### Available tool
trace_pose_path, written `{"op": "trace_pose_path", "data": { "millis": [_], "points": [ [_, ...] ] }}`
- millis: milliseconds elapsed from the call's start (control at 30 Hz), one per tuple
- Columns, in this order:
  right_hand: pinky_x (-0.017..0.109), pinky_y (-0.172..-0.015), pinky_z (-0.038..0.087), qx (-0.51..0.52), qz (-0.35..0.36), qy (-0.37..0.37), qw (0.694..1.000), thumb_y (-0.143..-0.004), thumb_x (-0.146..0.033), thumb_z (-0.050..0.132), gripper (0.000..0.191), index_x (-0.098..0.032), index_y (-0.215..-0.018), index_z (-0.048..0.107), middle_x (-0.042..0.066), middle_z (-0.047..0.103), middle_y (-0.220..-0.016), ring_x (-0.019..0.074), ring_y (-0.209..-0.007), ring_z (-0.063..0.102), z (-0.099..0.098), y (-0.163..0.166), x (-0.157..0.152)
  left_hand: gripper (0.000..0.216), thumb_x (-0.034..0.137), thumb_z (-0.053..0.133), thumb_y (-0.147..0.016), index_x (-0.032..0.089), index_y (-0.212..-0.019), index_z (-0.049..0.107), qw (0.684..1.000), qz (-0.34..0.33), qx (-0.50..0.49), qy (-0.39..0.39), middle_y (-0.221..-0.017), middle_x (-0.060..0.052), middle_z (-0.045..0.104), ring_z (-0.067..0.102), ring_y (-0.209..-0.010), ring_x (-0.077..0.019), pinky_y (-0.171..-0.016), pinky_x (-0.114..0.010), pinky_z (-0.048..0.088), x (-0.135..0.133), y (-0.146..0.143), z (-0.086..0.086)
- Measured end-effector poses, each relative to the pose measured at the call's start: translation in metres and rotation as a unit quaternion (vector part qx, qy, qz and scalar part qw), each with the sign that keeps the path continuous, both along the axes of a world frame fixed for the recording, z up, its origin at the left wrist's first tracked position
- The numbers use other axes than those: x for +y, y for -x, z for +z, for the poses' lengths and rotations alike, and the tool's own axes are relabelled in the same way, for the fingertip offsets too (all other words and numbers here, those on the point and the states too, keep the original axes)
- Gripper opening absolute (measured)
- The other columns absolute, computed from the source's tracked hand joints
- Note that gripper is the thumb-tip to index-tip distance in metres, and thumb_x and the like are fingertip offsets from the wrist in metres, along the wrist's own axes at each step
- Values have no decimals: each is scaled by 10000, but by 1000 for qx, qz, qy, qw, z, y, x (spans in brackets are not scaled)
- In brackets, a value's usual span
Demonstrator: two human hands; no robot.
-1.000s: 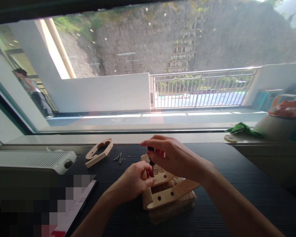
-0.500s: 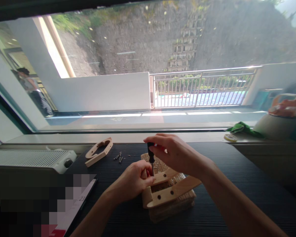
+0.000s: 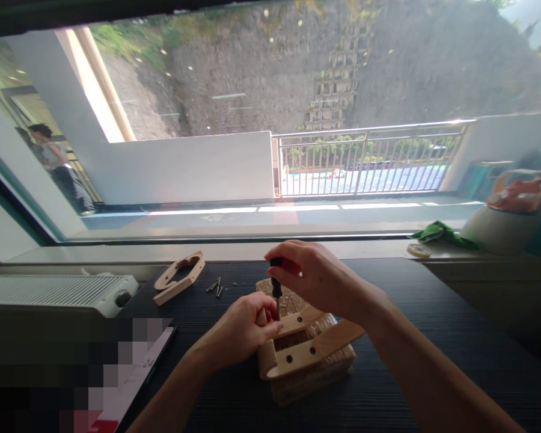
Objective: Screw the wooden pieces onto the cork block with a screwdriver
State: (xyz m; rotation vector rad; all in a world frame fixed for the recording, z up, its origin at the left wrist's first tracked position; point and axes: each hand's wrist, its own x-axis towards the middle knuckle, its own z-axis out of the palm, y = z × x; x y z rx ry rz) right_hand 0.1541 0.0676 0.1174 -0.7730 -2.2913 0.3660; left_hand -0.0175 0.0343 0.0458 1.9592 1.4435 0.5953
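My right hand [image 3: 300, 264] is closed round the dark handle of a screwdriver [image 3: 276, 287], which stands nearly upright. The screwdriver's shaft points down at the far strip of a light wooden frame [image 3: 293, 358] with dark holes in it. Fingers of my left hand [image 3: 252, 319] are wrapped on the frame's left corner, beside the shaft's tip. The tip itself is hidden behind these fingers. Under the frame is a block wrapped in clear plastic [image 3: 315, 388]. Several screws [image 3: 217, 287] lie on the dark table, left of the block.
A second wooden frame piece [image 3: 180, 278] lies at the table's far left. A screen or tablet [image 3: 155, 349], partly blurred out, is at the near left. On the sill at right are a tape roll [image 3: 418, 250], a green cloth [image 3: 437, 233] and a pale jug [image 3: 500, 225]. A radiator [image 3: 58, 291] adjoins the table.
Both hands keep their hold, and the screwdriver stays at the same spot on the frame. The right hand's fingers have shifted slightly on the handle. The whole view has moved a little.
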Motion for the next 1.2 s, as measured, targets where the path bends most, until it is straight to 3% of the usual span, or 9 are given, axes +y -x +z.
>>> {"op": "trace_pose_path", "data": {
  "millis": [167, 333, 400, 767, 1033, 1200],
  "points": [
    [209, -580, 369, 22, -20, -6, 1000, -806, -319, 591, 181, -173, -905, 631, 4, 604, -782, 86, -636, 502, -7, 8, 3, 122, 275, 561, -733, 155, -743, 583, 1000, 4, 6, -3, -602, 46, 442, 399, -571, -101, -513, -203, 305, 1, 0, -2],
    [208, -625, 392, 2, 42, 10, 999, -845, -226, 516, 216, -169, -1021, 627, 33, 610, -950, 67, -643, 517, -3, 8, -3, 149, 297, 562, -735, 150, -729, 581, 1000, 13, 12, -3, -577, 53, 409, 375, -541, -95, -487, -202, 286, 1, 1, -3],
    [198, -641, 395, 12, 55, 17, 998, -848, -189, 501, 225, -162, -1030, 631, 27, 629, -926, 69, -669, 531, -1, 6, -4, 129, 280, 562, -732, 152, -738, 578, 1000, 11, 10, -9, -582, 51, 426, 394, -552, -98, -503, -201, 303, 0, 0, -2],
    [207, -535, 348, 44, -21, 16, 999, -779, -338, 613, 187, -162, -840, 621, -9, 586, -691, 76, -581, 471, -9, 9, 6, 129, 282, 567, -726, 157, -711, 592, 999, 6, 22, -29, -608, 35, 467, 410, -577, -109, -531, -205, 324, -1, -2, 2],
    [208, -624, 409, 28, 60, 66, 996, -817, -176, 514, 234, -182, -1018, 632, 4, 638, -756, 88, -658, 567, -2, 4, -3, 185, 322, 576, -738, 147, -796, 598, 1000, 14, 5, -14, -624, 28, 494, 441, -588, -119, -530, -212, 324, 2, 3, -8],
    [209, -601, 401, 32, 42, 69, 996, -809, -240, 564, 211, -166, -997, 624, 5, 635, -744, 91, -647, 554, -4, 6, 2, 161, 307, 577, -736, 149, -762, 599, 1000, 11, 5, -19, -616, 28, 493, 433, -586, -116, -531, -210, 319, 1, 2, -6]
  ]
}}
